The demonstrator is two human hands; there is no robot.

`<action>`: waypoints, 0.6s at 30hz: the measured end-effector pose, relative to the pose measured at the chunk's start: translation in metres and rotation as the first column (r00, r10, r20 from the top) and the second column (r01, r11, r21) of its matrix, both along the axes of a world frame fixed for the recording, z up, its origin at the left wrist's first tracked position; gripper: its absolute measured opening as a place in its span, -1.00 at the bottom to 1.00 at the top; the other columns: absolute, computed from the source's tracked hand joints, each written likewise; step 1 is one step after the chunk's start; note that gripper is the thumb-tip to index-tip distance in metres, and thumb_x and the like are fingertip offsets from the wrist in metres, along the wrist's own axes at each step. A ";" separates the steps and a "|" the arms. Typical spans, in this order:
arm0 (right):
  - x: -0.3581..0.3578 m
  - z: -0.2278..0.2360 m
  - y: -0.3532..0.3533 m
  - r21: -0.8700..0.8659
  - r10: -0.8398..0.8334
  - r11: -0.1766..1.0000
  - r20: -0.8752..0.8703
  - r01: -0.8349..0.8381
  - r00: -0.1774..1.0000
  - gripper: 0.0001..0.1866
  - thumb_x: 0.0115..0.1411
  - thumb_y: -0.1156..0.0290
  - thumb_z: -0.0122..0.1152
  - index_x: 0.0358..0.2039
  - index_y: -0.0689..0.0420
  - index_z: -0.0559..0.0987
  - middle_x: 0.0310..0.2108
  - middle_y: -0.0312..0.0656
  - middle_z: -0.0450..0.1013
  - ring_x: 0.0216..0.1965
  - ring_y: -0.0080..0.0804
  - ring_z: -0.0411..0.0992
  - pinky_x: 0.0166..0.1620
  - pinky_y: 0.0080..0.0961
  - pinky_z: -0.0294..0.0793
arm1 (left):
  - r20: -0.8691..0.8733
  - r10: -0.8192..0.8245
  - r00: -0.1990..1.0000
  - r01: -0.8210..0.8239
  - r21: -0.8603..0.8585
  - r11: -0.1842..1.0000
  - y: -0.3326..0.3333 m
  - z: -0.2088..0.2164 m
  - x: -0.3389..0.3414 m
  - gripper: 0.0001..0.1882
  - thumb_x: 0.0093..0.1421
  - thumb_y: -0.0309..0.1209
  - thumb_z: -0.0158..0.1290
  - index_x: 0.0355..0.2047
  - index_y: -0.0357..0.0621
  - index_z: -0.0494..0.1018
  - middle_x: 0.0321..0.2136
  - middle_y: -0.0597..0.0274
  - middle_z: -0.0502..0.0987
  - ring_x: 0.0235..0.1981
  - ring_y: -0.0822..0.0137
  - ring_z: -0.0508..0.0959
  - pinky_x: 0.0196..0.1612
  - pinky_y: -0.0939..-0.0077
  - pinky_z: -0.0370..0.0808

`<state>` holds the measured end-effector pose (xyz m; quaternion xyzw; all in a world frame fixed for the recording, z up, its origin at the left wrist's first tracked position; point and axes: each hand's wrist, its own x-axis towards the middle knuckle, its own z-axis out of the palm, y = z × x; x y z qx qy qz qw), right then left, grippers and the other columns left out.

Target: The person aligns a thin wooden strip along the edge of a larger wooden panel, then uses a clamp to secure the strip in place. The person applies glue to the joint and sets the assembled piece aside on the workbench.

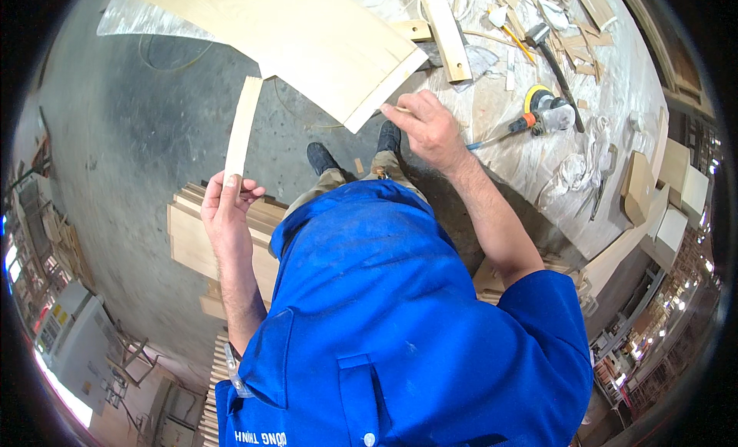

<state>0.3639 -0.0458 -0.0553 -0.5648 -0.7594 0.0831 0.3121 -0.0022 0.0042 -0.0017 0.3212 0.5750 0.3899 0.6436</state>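
Note:
My left hand [227,205] holds the lower end of a thin pale wood strip [241,126] that points up and away over the concrete floor. My right hand [425,124] rests with curled fingers at the near corner of a wide pale wood panel [307,39] lying across the workbench edge. Something small and thin shows at its fingertips; I cannot tell what it is. My blue work shirt fills the lower middle of the view, with my dark shoes [323,156] on the floor below.
A yellow-and-grey orbital sander [544,109] with a hose lies on the dusty workbench [615,86] to the right, among wood offcuts, a hammer [550,51] and a pencil. Stacked wood boards [188,243] stand at my left. A grey machine [73,332] sits at lower left.

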 end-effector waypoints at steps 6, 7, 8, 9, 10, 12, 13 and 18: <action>0.024 -0.001 0.014 0.029 -0.024 0.999 0.009 0.024 1.000 -0.56 -0.02 0.73 0.19 -0.09 0.16 0.70 -0.27 -0.15 0.48 -0.19 -0.16 0.49 -0.15 -0.31 0.54 | -0.001 0.040 0.999 -0.040 -0.004 0.999 -0.007 -0.001 0.000 -0.86 0.43 -0.39 0.07 -0.13 -0.19 0.50 -0.37 0.16 0.62 -0.35 0.30 0.64 -0.15 0.35 0.64; 0.026 0.000 0.016 0.044 -0.022 0.999 0.000 0.022 1.000 -0.56 -0.02 0.73 0.19 -0.09 0.16 0.70 -0.26 -0.15 0.49 -0.19 -0.17 0.49 -0.15 -0.30 0.54 | -0.001 0.045 0.999 -0.045 -0.005 0.999 -0.008 -0.001 0.001 -0.87 0.42 -0.39 0.07 -0.13 -0.19 0.50 -0.37 0.16 0.62 -0.35 0.30 0.64 -0.15 0.35 0.64; 0.027 0.001 0.017 0.058 -0.019 0.998 -0.009 0.020 1.000 -0.56 -0.02 0.73 0.19 -0.09 0.16 0.70 -0.26 -0.15 0.49 -0.18 -0.17 0.49 -0.15 -0.30 0.53 | -0.002 0.050 0.999 -0.050 -0.007 0.999 -0.009 0.000 0.001 -0.87 0.42 -0.39 0.07 -0.13 -0.19 0.50 -0.37 0.16 0.62 -0.35 0.30 0.64 -0.15 0.35 0.64; 0.027 0.001 0.018 0.055 0.000 0.998 -0.014 0.001 1.000 -0.58 -0.02 0.71 0.20 -0.11 0.16 0.70 -0.26 -0.17 0.50 -0.20 -0.19 0.48 -0.16 -0.32 0.55 | 0.002 0.052 0.999 -0.052 -0.003 0.999 -0.010 -0.001 0.001 -0.87 0.42 -0.39 0.07 -0.13 -0.19 0.50 -0.37 0.16 0.62 -0.35 0.30 0.64 -0.15 0.35 0.64; 0.026 0.003 0.017 0.052 0.018 0.998 -0.020 -0.017 1.000 -0.59 -0.03 0.68 0.21 -0.13 0.15 0.70 -0.26 -0.18 0.50 -0.21 -0.21 0.47 -0.18 -0.34 0.56 | 0.005 0.054 0.999 -0.054 0.000 0.999 -0.010 -0.001 0.001 -0.87 0.42 -0.39 0.07 -0.13 -0.19 0.50 -0.37 0.16 0.62 -0.36 0.30 0.63 -0.15 0.34 0.64; 0.022 0.005 0.014 0.032 0.061 0.998 -0.021 -0.060 0.998 -0.61 -0.03 0.66 0.22 -0.14 0.14 0.70 -0.25 -0.20 0.51 -0.22 -0.23 0.46 -0.20 -0.36 0.58 | 0.007 0.059 0.998 -0.059 0.004 0.998 -0.011 -0.001 0.003 -0.87 0.43 -0.39 0.07 -0.13 -0.19 0.50 -0.37 0.16 0.62 -0.36 0.30 0.63 -0.15 0.34 0.64; 0.018 0.006 0.013 0.014 0.085 0.996 -0.017 -0.085 0.996 -0.61 -0.03 0.66 0.22 -0.14 0.14 0.69 -0.25 -0.20 0.51 -0.22 -0.23 0.46 -0.20 -0.36 0.58 | 0.006 0.062 0.998 -0.062 0.005 0.998 -0.012 -0.001 0.004 -0.87 0.43 -0.39 0.07 -0.14 -0.19 0.50 -0.37 0.15 0.62 -0.36 0.30 0.63 -0.15 0.34 0.64; 0.022 -0.003 0.017 0.010 0.096 0.995 0.013 -0.096 0.995 -0.59 -0.03 0.67 0.22 -0.12 0.15 0.69 -0.24 -0.21 0.52 -0.21 -0.25 0.46 -0.20 -0.38 0.58 | 0.004 0.063 0.998 -0.063 0.008 0.998 -0.012 0.001 0.006 -0.87 0.43 -0.40 0.06 -0.14 -0.19 0.50 -0.37 0.15 0.62 -0.36 0.30 0.64 -0.15 0.35 0.64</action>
